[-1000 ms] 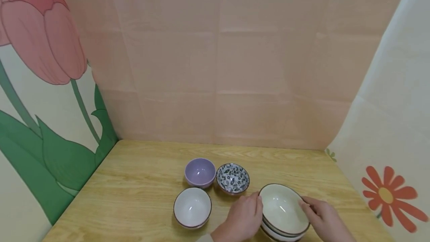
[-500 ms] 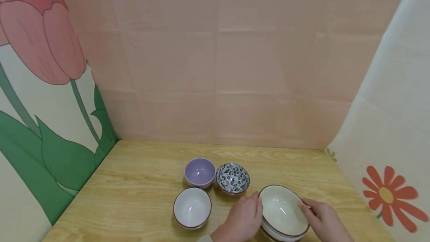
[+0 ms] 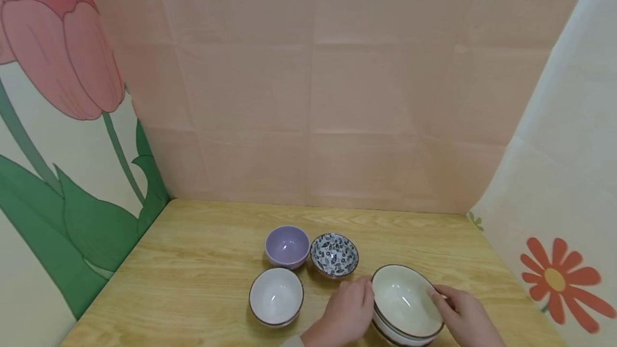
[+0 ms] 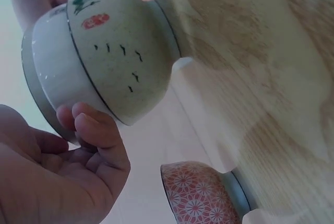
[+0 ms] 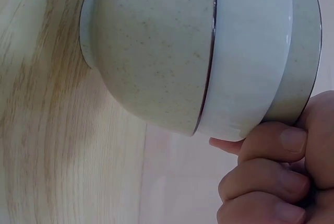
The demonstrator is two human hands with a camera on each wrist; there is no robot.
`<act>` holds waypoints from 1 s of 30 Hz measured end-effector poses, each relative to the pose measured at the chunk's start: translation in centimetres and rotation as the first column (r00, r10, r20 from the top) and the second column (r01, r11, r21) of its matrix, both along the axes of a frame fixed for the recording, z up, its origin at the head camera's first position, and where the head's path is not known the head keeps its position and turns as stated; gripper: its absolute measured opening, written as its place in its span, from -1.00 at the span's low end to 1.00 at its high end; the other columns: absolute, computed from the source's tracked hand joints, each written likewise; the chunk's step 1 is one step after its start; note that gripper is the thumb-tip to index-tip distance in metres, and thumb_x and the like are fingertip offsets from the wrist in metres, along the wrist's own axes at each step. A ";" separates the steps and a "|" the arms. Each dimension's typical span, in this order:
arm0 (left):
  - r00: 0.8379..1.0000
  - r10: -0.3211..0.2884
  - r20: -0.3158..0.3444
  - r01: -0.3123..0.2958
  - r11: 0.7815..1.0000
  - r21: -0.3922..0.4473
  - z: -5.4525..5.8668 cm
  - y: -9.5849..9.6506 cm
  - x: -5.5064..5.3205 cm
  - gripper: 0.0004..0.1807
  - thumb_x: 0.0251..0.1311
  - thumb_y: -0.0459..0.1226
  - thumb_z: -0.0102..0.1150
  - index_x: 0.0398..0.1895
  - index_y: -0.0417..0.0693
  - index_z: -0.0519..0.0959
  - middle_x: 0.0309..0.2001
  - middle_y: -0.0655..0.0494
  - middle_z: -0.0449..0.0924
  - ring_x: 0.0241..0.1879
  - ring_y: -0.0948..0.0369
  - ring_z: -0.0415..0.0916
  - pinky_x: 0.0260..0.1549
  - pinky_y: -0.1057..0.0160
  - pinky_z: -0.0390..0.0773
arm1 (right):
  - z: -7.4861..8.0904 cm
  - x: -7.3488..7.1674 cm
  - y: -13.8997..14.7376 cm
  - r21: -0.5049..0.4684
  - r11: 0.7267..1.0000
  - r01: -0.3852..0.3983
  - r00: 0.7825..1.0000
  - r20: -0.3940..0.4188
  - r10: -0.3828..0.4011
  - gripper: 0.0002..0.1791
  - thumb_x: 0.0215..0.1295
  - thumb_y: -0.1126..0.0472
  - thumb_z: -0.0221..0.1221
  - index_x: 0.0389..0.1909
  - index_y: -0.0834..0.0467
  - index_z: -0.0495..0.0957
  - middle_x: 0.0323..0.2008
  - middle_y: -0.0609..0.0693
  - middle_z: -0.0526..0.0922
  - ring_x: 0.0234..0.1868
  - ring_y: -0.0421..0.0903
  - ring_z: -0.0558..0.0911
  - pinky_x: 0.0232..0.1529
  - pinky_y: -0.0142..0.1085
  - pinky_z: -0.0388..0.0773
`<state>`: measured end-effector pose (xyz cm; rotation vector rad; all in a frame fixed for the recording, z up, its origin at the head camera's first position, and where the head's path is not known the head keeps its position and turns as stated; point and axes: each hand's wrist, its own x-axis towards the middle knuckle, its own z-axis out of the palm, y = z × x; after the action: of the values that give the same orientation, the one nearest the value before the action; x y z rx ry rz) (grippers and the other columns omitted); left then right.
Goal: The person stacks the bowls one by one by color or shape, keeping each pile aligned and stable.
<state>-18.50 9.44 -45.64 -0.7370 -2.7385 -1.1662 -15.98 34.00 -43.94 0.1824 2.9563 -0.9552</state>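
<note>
A stack of nested bowls stands at the front right of the table. Its top bowl (image 3: 407,301) is cream inside with a dark rim. Beneath it a white bowl (image 4: 65,59) shows as a band, above a speckled beige bottom bowl (image 5: 156,51) with painted marks. My left hand (image 3: 348,310) is at the left side of the stack, fingers curled against the top bowl's rim. On the opposite side, my right hand (image 3: 465,312) pinches that rim, thumb at the inner edge and fingers curled outside. The top bowl sits low inside the stack.
Left of the stack are a white bowl with a dark rim (image 3: 276,298), a purple bowl (image 3: 287,248) and a floral-patterned bowl (image 3: 334,255). A bowl with a red-patterned outside (image 4: 201,195) shows in the left wrist view. A pink backdrop (image 3: 308,95) rises behind the wooden table (image 3: 193,272).
The top bowl has sunk slightly into the stack, with both hands at its rim. My left hand has shifted a little to the left. The other bowls have stayed in place.
</note>
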 end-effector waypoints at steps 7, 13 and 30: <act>0.998 -0.009 0.065 0.007 1.000 0.024 -0.2 -0.1 -0.1 -0.63 0.49 -0.18 -0.12 0.14 -0.08 0.61 -0.02 0.11 0.71 -0.01 0.19 0.64 -0.06 0.14 0.64 | -0.3 0.0 -0.1 0.041 0.999 0.023 1.000 -0.008 -0.023 -0.47 0.51 -0.01 0.06 0.09 0.42 0.58 -0.18 0.16 0.73 -0.26 -0.10 0.60 -0.29 -0.23 0.60; 0.993 -0.010 0.116 0.011 1.000 -0.012 -0.9 -0.2 -0.4 -0.64 0.49 -0.17 -0.07 0.22 0.00 0.56 0.05 0.17 0.68 0.04 0.21 0.61 -0.01 0.13 0.61 | -0.6 -0.2 -0.2 0.049 0.999 0.025 1.000 -0.003 -0.025 -0.44 0.49 -0.06 0.06 0.09 0.40 0.59 -0.24 0.10 0.72 -0.32 -0.11 0.54 -0.35 -0.27 0.52; 1.000 -0.006 0.025 0.008 0.998 -0.066 -0.8 0.1 -0.3 -0.63 0.48 -0.18 -0.06 0.26 0.03 0.52 0.01 0.16 0.70 -0.06 0.20 0.64 -0.11 0.16 0.62 | -0.4 0.1 -0.1 0.077 0.997 0.032 0.999 0.016 -0.033 -0.33 0.53 -0.14 -0.02 0.11 0.46 0.54 -0.11 0.27 0.71 -0.13 0.07 0.68 -0.10 0.07 0.63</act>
<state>-18.80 9.56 -46.46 -0.7452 -2.8099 -1.0978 -15.93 33.88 -44.38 0.2398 2.9851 -0.8389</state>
